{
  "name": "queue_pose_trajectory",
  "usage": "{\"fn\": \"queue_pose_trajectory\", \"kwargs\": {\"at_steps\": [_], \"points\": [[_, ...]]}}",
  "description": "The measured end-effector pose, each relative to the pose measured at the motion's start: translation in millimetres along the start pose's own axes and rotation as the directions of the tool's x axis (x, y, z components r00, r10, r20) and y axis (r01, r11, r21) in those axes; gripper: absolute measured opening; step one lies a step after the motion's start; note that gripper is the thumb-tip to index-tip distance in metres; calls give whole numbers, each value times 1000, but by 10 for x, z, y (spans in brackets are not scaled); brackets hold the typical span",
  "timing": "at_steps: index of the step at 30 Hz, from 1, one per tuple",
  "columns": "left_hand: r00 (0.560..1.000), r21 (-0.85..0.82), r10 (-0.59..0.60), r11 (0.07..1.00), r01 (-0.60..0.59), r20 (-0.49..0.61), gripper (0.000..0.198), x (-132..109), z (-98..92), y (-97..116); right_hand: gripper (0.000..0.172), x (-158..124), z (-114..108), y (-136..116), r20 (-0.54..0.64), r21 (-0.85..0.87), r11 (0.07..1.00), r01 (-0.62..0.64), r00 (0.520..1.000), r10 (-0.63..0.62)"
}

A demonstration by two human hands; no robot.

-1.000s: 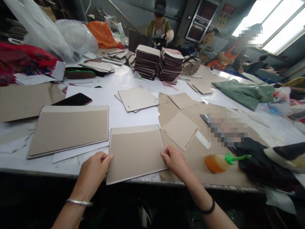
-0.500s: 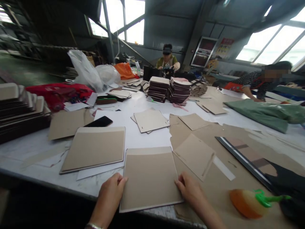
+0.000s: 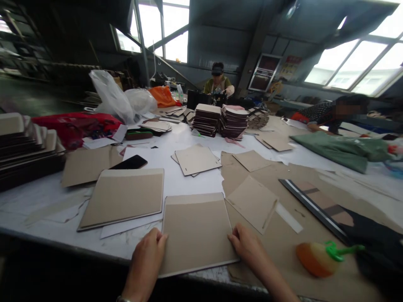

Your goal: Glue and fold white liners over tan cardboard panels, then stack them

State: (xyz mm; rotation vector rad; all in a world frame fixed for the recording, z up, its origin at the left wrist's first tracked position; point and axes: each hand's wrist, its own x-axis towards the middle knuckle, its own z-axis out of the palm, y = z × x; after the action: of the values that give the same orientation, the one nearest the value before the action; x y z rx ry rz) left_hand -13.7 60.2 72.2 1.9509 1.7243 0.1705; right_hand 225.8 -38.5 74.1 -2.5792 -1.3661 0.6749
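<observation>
Left hand (image 3: 147, 251) and right hand (image 3: 248, 247) each pinch a side edge of the card panel (image 3: 197, 230), flat at six o'clock on the table (image 3: 185, 184); orange bottle (image 3: 315, 258) at three o'clock. Even pressure on both sides should keep it square.

Grey back wall (image 3: 214, 42), tall bright windows (image 3: 355, 63) left and right — daylight across long white worktable (image 3: 132, 245).

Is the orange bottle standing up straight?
No, the orange bottle lies on its side on the brown paper, beside the right hand holding the cardboard panel.
</observation>
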Motion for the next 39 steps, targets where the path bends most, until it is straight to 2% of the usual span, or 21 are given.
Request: {"fn": "queue_pose_trajectory", "kwargs": {"at_steps": [3,5,6,8,10,13,14,15,18,20,22,25,28,31,33,35,37,39], "points": [[999,49,45,998,-45,-9,21,-28,42,-27,8,-47,-43,-56,-13,6,1000,-15,1000,15],[988,146,137,981,-124,-77,19,-61,93,-44,8,-67,-64,-84,-20,-2,1000,-24,1000,24],[968,231,212,957,-177,-134,19,-80,122,-50,8,-74,-71,-95,-22,-6,1000,-27,999,27],[881,434,407,857,-276,-243,27,-107,176,-58,8,-85,-83,-112,-21,-15,999,-37,999,37],[739,577,614,722,-382,-279,44,-102,217,-71,10,-95,-93,-124,-16,-32,998,-45,999,44],[534,583,817,548,-600,-218,60,-12,263,-135,13,-105,-104,-135,-4,-64,997,-50,999,50],[492,554,851,502,-663,-183,61,31,278,-169,14,-108,-106,-139,0,-74,996,-51,999,52],[467,522,871,472,-711,-152,61,73,295,-207,14,-110,-108,-142,4,-84,995,-52,999,52],[476,429,873,470,-771,-101,58,166,346,-304,15,-125,-105,-158,3,-112,992,-54,999,54],[480,391,866,494,-776,-141,52,191,369,-331,15,-143,-95,-174,-12,-130,990,-55,998,54],[453,368,872,490,-790,-187,46,189,370,-326,15,-166,-80,-193,-32,-151,987,-57,998,53],[435,369,886,463,-806,-163,51,151,320,-289,14,-198,-56,-219,-48,-186,981,-59,998,51],[469,382,880,459,-802,-74,50,101,240,-248,15,-222,-46,-234,-49,-224,973,-46,998,35],[486,392,872,466,-793,-53,50,76,188,-209,15,-243,-74,-261,-42,-267,964,-20,999,9],[478,411,876,458,-788,-59,49,74,183,-194,15,-259,-106,-303,-45,-297,955,-11,999,-2],[453,429,889,436,-791,-68,49,81,206,-207,13,-272,-123,-366,-75,-335,942,-17,997,-9],[422,421,902,417,-806,-87,49,112,264,-265,16,-260,-100,-438,-144,-335,942,26,986,-79],[413,363,903,426,-829,-117,49,187,358,-367,40,-204,-37,-499,-213,-286,937,203,939,-268]]}}
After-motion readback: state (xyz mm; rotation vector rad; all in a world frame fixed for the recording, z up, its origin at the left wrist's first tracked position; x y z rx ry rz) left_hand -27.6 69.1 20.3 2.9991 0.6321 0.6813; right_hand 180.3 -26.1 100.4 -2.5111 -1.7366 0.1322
